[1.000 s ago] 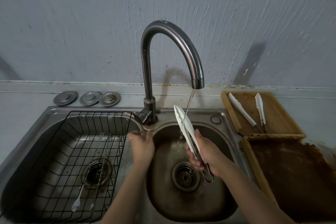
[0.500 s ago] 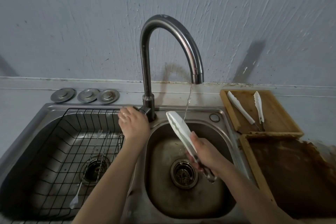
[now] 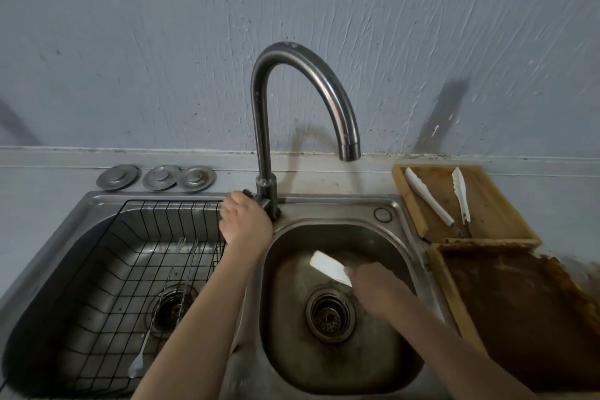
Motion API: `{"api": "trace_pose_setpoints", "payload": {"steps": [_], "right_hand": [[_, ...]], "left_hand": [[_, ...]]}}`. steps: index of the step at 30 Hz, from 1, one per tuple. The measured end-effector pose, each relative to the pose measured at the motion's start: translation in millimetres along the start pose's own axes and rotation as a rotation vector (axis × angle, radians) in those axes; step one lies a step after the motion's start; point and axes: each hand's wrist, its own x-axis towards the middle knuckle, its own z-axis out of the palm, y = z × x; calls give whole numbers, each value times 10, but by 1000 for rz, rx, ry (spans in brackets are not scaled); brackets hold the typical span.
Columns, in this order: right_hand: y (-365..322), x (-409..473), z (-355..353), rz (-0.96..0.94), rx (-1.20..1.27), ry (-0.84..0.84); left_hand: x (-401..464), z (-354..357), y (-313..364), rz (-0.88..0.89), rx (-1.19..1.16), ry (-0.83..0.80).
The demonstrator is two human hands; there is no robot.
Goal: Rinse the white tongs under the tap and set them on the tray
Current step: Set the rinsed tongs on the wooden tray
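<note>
My right hand [image 3: 378,289] grips the white tongs [image 3: 329,266] low inside the right sink basin [image 3: 402,334], above the drain; both are motion-blurred, and only the tongs' white end shows left of my fingers. My left hand [image 3: 245,221] rests on the tap handle at the base of the curved steel tap [image 3: 311,75]. No water runs from the spout. The wooden tray [image 3: 487,204] on the counter at the right holds two other white tongs [image 3: 428,196].
A black wire rack [image 3: 107,269] fills the left basin, with long utensils lying in it. Three metal sink plugs [image 3: 156,177] sit behind it. A stained wooden tray [image 3: 526,318] lies in front of the first tray. The wall stands close behind the tap.
The water stream has stopped. My left hand went up from the basin divider to the tap handle. My right hand swung the tongs down from under the spout into the basin.
</note>
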Motion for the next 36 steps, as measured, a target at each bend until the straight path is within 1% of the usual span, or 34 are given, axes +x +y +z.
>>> {"api": "trace_pose_setpoints", "payload": {"steps": [2, 3, 4, 5, 6, 7, 8, 10, 11, 13, 14, 15, 17, 21, 23, 25, 27, 29, 32, 36], "right_hand": [[19, -46, 74, -14, 137, 160], [40, -55, 94, -29, 156, 209], [57, -53, 118, -45, 135, 158], [62, -53, 141, -47, 87, 27], [44, -70, 148, -39, 35, -114], [39, -83, 164, -33, 4, -181], [49, -84, 191, -29, 29, -164], [92, -56, 205, 31, 123, -105], [106, -37, 183, 60, 109, -148], [160, -12, 97, 108, 77, -312], [233, 20, 25, 126, 124, -316], [287, 34, -86, 130, 181, -275], [480, 95, -343, 150, 245, -94], [1002, 255, -817, 211, 380, 261], [1221, 401, -978, 266, 361, 393], [1393, 546, -1031, 342, 304, 465], [1516, 653, -1013, 394, 266, 492], [1645, 761, -947, 424, 254, 482], [1775, 890, -860, 440, 268, 435], [1865, 1007, -814, 453, 306, 396]], "left_hand": [[-81, -22, 46, -82, -134, -57], [-151, -19, 110, -132, -223, -73], [-244, -15, 185, -161, -297, -61], [-357, 6, 270, -159, -345, -36], [-472, 36, 362, -129, -375, -16], [-573, 73, 456, -79, -381, -13], [-653, 104, 538, -14, -364, -25], [-741, 171, 672, 130, -245, -68], [-748, 188, 722, 193, -167, -101], [-711, 211, 792, 305, -41, -185], [-661, 242, 840, 356, -23, -230], [-616, 257, 870, 386, -36, -281], [-544, 298, 951, 419, -74, -344], [-486, 490, 1196, 527, -84, -365], [-487, 646, 1384, 624, -123, -396], [-530, 823, 1575, 722, -146, -441], [-580, 1003, 1732, 812, -115, -443], [-597, 1180, 1855, 884, -54, -446], [-600, 1304, 1946, 904, 5, -496], [-595, 1360, 2009, 886, 88, -483]]}}
